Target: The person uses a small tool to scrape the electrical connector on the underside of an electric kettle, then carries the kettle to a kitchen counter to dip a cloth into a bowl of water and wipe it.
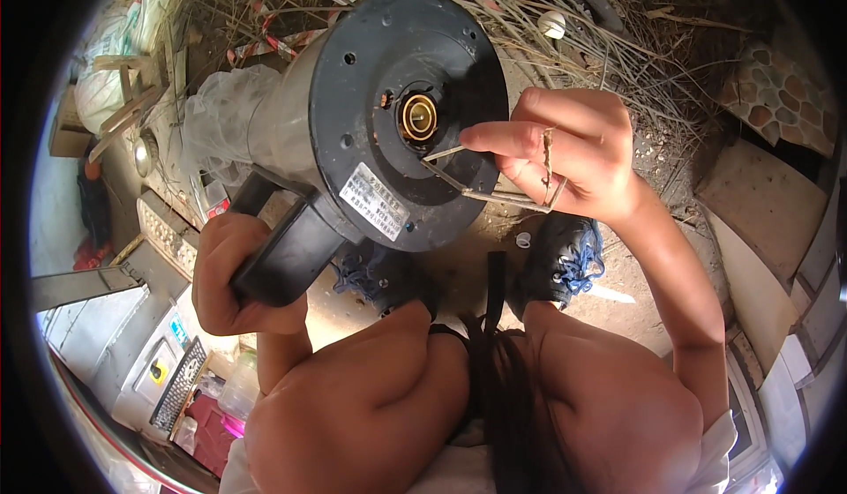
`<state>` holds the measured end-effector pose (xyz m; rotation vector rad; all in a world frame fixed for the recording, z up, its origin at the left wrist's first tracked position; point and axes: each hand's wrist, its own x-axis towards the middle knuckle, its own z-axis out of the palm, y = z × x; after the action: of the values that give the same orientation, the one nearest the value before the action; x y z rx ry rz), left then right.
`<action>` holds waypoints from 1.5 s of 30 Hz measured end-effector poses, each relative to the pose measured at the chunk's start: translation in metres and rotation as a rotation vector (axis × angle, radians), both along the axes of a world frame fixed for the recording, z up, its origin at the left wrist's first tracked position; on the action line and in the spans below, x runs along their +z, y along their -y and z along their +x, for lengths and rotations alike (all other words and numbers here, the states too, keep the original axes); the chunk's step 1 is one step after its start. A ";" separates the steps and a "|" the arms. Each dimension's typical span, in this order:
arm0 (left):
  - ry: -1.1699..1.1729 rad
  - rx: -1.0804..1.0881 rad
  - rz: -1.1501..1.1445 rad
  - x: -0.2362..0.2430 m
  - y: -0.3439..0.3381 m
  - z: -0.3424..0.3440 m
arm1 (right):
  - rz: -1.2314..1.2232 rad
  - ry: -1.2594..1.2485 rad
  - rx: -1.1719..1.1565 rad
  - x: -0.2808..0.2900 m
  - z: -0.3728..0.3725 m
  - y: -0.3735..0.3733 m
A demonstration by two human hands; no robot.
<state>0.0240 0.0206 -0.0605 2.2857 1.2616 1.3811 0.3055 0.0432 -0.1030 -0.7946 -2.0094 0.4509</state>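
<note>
Kettle [375,128] and twig [505,199] in hands [222,269] [578,154]

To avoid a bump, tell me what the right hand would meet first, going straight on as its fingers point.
The right hand would likely meet the electric kettle's black base near its brass-coloured connector; depth is unclear.

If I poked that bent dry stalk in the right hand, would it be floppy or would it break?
The dry stalk would probably snap or fold at its sharp kinks rather than flop, since the parts between them look straight and stiff. It's likely very light: it's thin, and the right hand seems to hold it just with its fingers.
</note>
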 end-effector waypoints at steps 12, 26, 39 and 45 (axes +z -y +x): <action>0.011 0.015 0.009 0.011 0.004 -0.002 | -0.031 -0.021 -0.036 0.009 -0.009 0.000; 0.031 0.016 0.005 0.011 0.004 0.007 | -0.069 -0.032 -0.077 0.004 -0.005 0.007; 0.002 -0.028 -0.029 0.006 0.004 0.007 | 0.126 0.195 -0.075 0.003 0.003 0.008; 0.027 -0.037 -0.022 0.003 0.003 0.005 | -0.099 0.265 -0.030 0.012 0.000 0.010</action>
<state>0.0285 0.0179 -0.0577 2.2565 1.2144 1.3747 0.3050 0.0336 -0.0913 -0.9871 -2.2291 0.4495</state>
